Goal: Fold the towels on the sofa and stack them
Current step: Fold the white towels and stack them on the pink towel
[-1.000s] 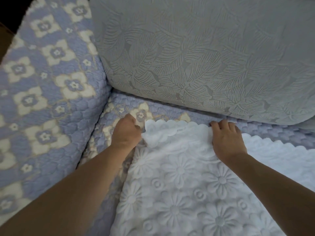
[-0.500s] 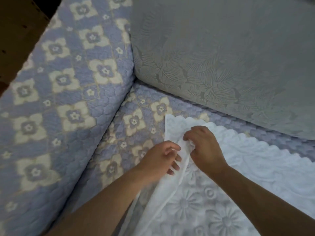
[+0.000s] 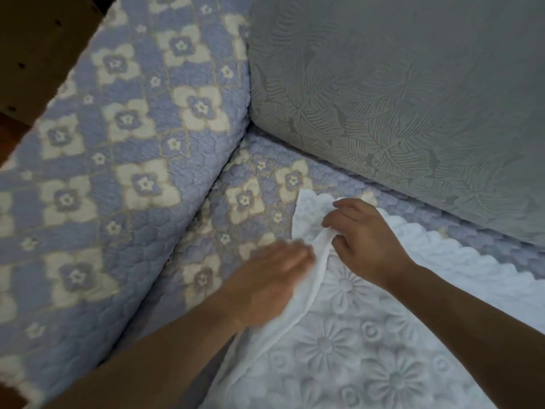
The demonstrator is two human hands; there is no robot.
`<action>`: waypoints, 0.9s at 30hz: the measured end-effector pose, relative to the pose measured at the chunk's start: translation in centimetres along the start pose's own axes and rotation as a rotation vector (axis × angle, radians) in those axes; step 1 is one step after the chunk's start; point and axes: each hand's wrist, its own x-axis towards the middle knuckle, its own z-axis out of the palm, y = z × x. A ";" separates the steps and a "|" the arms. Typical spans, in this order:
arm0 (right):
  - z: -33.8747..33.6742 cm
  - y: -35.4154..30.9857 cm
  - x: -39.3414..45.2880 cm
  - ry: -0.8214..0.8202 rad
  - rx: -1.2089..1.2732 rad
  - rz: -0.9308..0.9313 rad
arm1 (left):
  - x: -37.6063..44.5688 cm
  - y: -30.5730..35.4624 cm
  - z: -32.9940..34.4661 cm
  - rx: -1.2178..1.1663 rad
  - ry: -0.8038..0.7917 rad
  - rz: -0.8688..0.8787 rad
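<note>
Head view: a white towel (image 3: 354,343), embossed with flowers and scalloped along its border, lies spread on the sofa seat (image 3: 259,202) near the seat's back-left corner, where the armrest (image 3: 118,160) meets the grey back cushion (image 3: 398,98). The right hand (image 3: 365,243) pinches a raised fold of the towel's left edge between thumb and fingers (image 3: 333,222), the cloth bunching into a soft ridge just beside the scalloped corner. The left hand (image 3: 265,284) is blurred at the same edge, partly under the lifted cloth; whether its fingers grip the towel or only brush it cannot be told. The towel looks light, plush and limp: it sags wherever it is unsupported and will not hold a crease by itself. It looks neither slippery nor fragile. The best hold is likely at the corners and along the hem, one hand to each, so the edge lifts straight and can be carried over evenly for the first fold.
</note>
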 end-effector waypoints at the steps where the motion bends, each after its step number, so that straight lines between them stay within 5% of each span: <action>1: 0.0 -0.1 0.2 -0.025 -0.002 -0.021 | 0.1 0.3 0.7 0.036 -0.078 0.055; 4: -0.2 -0.2 0.2 -0.084 -0.011 -0.082 | 0.2 -1.6 1.5 0.159 0.020 -0.295; 7: -0.5 0.3 -0.3 -0.092 -0.022 -0.083 | 2.2 -3.4 0.2 0.022 0.230 -0.726; 13: 0.1 0.5 -0.2 -0.080 0.022 -0.040 | 10.6 -4.2 -1.6 -0.110 0.107 -0.700; 16: -0.2 0.5 0.0 -0.039 0.048 -0.049 | 13.3 -6.9 -1.8 -0.327 0.183 -0.851; 23: -1.0 -0.9 1.9 0.155 0.100 -0.054 | 13.8 -8.1 -1.7 -0.646 0.162 -0.953; 27: 0.1 -1.5 6.2 0.070 0.007 0.096 | 13.5 -8.5 -2.0 -0.787 0.115 -0.959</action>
